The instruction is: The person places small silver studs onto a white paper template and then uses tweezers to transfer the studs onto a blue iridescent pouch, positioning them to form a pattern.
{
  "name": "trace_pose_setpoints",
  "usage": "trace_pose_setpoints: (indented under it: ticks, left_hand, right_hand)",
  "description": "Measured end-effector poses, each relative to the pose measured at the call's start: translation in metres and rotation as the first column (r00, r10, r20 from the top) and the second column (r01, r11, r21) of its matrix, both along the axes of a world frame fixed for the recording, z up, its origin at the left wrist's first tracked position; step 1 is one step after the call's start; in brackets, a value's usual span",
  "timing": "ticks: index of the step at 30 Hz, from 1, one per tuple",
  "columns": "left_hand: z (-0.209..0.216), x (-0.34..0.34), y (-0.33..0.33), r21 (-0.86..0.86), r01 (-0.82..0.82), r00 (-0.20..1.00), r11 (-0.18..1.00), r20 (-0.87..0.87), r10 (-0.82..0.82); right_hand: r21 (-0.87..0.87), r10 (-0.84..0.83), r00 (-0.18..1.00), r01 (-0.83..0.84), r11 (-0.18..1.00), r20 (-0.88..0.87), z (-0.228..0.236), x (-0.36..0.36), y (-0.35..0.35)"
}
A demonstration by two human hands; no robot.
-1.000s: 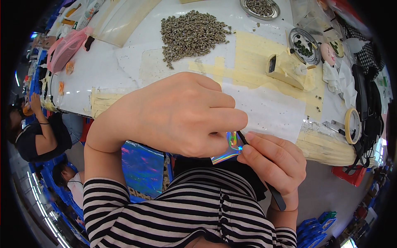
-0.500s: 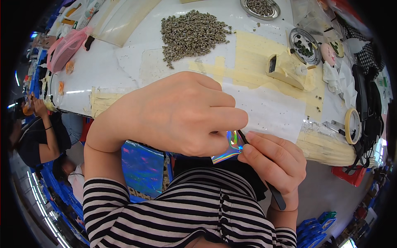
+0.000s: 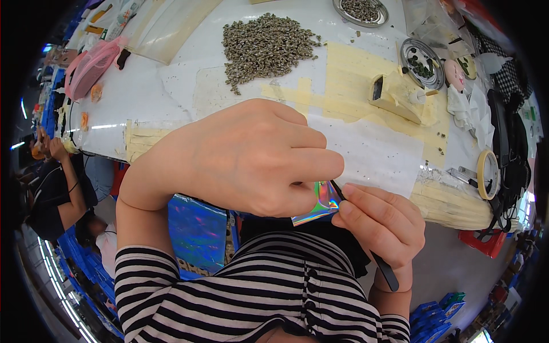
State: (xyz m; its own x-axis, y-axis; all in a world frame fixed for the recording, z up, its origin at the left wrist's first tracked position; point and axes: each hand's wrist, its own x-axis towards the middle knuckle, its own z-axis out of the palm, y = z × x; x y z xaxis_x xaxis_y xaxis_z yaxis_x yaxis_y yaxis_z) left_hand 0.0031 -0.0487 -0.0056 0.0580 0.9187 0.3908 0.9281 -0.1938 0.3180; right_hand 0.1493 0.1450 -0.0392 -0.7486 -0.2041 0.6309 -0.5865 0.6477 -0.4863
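Observation:
My left hand (image 3: 257, 157) is closed, its curled fingers pinching a small piece of iridescent film (image 3: 327, 201) that pokes out below the knuckles. Anything else inside those fingers is hidden. Close beside it, my right hand (image 3: 384, 222) grips a slim black tool that looks like tweezers (image 3: 386, 274); its rear end sticks out below the palm, and its front runs up past the film toward the left fingers. Both hands are held over the table's near edge. Beyond them on the white table (image 3: 171, 91) lies a heap of small metallic parts (image 3: 266, 48).
Far right are a round metal dish of small parts (image 3: 361, 11) and another with dark green pieces (image 3: 423, 64). A tape-covered block (image 3: 400, 100), a tape roll (image 3: 487, 174) and a black bag (image 3: 508, 148) sit on the right. A pink mesh pouch (image 3: 94, 67) lies left; another person (image 3: 54, 194) sits beyond.
My right hand and the tool have shifted very slightly, and the film's reflections differ. My left hand stays nearly still. The person at the left has moved a little.

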Motion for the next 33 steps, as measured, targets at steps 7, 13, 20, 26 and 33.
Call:
trace_pose_setpoints:
  ticks: [7,13,20,26,33]
  left_hand:
    - [-0.001,-0.002,0.000,0.008,0.051,0.999,0.999,-0.015,-0.051]
    - [0.000,-0.001,0.000,-0.046,0.021,1.000,0.999,-0.003,-0.021]
    - [-0.003,0.000,0.003,0.004,0.019,1.000,1.000,-0.012,-0.019]
    - [-0.001,0.000,0.002,-0.024,0.015,1.000,1.000,-0.006,-0.015]
    - [-0.001,0.001,0.002,-0.006,0.008,1.000,1.000,0.007,-0.008]
  right_hand:
    - [-0.026,-0.045,0.997,0.047,0.999,0.057,0.002,0.002,0.001]
    - [-0.230,-0.123,0.961,0.182,0.956,0.249,0.006,0.012,0.015]
    - [-0.495,-0.200,0.730,0.613,0.615,0.654,0.007,0.022,0.039]
    - [-0.482,-0.226,0.716,0.634,0.605,0.660,0.006,0.017,0.040]
    - [-0.433,-0.277,0.734,0.614,0.660,0.620,0.005,0.018,0.040]
